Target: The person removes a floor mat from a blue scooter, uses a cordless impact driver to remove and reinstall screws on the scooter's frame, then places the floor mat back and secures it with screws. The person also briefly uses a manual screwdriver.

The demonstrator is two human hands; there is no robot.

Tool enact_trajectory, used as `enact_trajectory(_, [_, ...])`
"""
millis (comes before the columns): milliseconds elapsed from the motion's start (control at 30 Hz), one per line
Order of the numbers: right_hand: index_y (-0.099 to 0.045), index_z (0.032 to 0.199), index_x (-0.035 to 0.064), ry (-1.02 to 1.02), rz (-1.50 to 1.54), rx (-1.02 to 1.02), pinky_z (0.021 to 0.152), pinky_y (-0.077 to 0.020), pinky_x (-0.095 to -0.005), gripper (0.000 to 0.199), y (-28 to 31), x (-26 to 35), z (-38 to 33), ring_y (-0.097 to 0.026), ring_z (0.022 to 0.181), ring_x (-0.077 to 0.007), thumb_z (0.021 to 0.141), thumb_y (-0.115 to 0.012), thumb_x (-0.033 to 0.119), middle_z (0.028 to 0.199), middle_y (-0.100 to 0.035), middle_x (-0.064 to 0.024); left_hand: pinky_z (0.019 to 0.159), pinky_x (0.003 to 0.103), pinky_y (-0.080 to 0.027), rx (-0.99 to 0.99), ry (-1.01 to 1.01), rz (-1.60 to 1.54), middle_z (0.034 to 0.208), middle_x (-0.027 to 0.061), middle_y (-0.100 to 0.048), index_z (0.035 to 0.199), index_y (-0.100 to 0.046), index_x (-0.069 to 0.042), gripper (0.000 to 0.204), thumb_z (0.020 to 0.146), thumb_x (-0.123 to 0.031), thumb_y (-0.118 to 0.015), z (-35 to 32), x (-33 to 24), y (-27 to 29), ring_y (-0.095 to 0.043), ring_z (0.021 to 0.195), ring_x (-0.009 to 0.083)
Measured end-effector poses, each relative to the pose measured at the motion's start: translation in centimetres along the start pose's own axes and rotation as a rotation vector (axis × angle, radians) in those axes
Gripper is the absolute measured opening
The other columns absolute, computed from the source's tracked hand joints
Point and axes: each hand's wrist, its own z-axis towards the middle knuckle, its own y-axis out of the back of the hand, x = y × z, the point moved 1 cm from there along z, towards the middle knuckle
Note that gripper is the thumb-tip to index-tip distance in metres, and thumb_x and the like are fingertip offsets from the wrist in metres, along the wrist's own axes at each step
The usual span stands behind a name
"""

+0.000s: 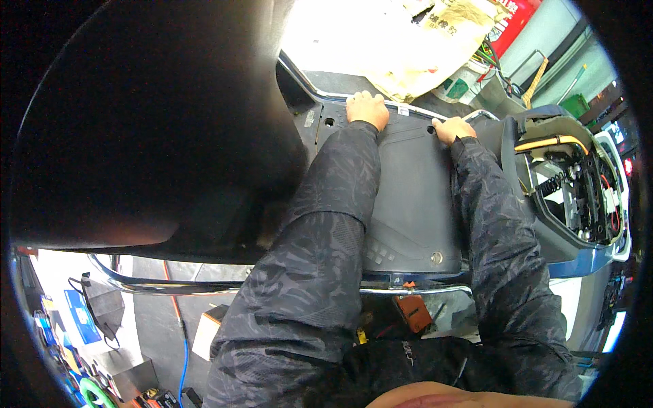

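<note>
A scooter's dark grey floorboard (415, 197) stretches across in front of me. Both my sleeved arms reach over it to its far side. My left hand (367, 111) has its fingers curled over the far edge, by the chrome rail (330, 97). Farther right, my right hand (454, 129) also bends its fingers over that edge, beside a hole (430, 130) in the board. The fingertips of both are partly hidden. A large dark panel (163, 136) fills the left. At the right, the scooter's open body shows a coil spring (549, 184) and a yellow-orange tube (552, 143).
A near chrome rail (183, 287) runs along my side. Beyond the scooter lie a beige sack (442, 47) and a red object (515, 27). Below left are a blue hose (184, 364), a blue box (80, 316) and a metal box (129, 374). An orange-brown object (413, 314) lies under the near edge.
</note>
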Motion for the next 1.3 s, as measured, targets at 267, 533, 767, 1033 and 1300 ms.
enact_trajectory(267, [-0.070,0.128,0.0036,0.227,-0.257,0.091,0.109,-0.0463,-0.0478,0.046,-1.6,-0.7,3.5,-0.061,0.129,-0.0389,0.099,-0.046,0.029,0.137,-0.065,-0.0219,0.100,0.048,-0.044,0.117,0.039,0.010,0.121,0.0137,-0.070,0.116,-0.074,-0.013,0.035,0.099,-0.028,-0.047,0.2,0.3,0.1,-0.063,0.118,0.0306])
enact_trajectory(533, [-0.074,0.110,-0.0067,0.077,0.080,-0.285,0.097,-0.0542,-0.0477,0.055,-0.2,0.8,-2.1,-0.069,0.111,-0.0433,0.097,-0.065,0.046,0.115,-0.072,-0.0285,0.093,0.048,-0.051,0.019,0.039,0.014,0.110,0.0156,-0.071,0.109,-0.072,-0.011,0.027,0.096,-0.023,-0.053,0.1,0.7,0.1,-0.068,0.107,0.0340])
enact_trajectory(767, [-0.076,0.103,-0.0042,0.202,-0.028,-0.303,0.092,-0.0558,-0.0488,0.049,-1.1,0.9,-1.9,-0.072,0.101,-0.0411,0.100,-0.060,0.042,0.105,-0.075,-0.0255,0.093,0.050,-0.051,0.066,0.005,0.042,0.114,0.0170,-0.071,0.112,-0.071,-0.011,0.029,0.097,-0.025,-0.050,0.2,1.1,0.2,-0.068,0.109,0.0351])
enact_trajectory(1033, [-0.079,0.105,0.0052,0.210,-0.231,-0.240,0.088,-0.0579,-0.0479,0.037,0.6,2.4,-3.1,-0.075,0.100,-0.0339,0.097,-0.061,0.037,0.107,-0.077,-0.0179,0.105,0.053,-0.041,0.218,0.061,0.044,0.130,0.0161,-0.066,0.126,-0.069,-0.016,0.037,0.100,-0.027,-0.046,0.2,0.5,1.1,-0.061,0.124,0.0337])
enact_trajectory(1300, [-0.070,0.082,-0.0002,0.550,1.269,-0.427,0.063,-0.0497,-0.0422,0.037,5.0,6.3,2.5,-0.065,0.065,-0.0291,0.097,-0.064,0.033,0.070,-0.067,-0.0141,0.101,0.054,-0.044,0.168,0.053,0.038,0.123,0.0171,-0.068,0.121,-0.070,-0.015,0.034,0.098,-0.025,-0.047,0.3,0.6,0.7,-0.063,0.120,0.0350])
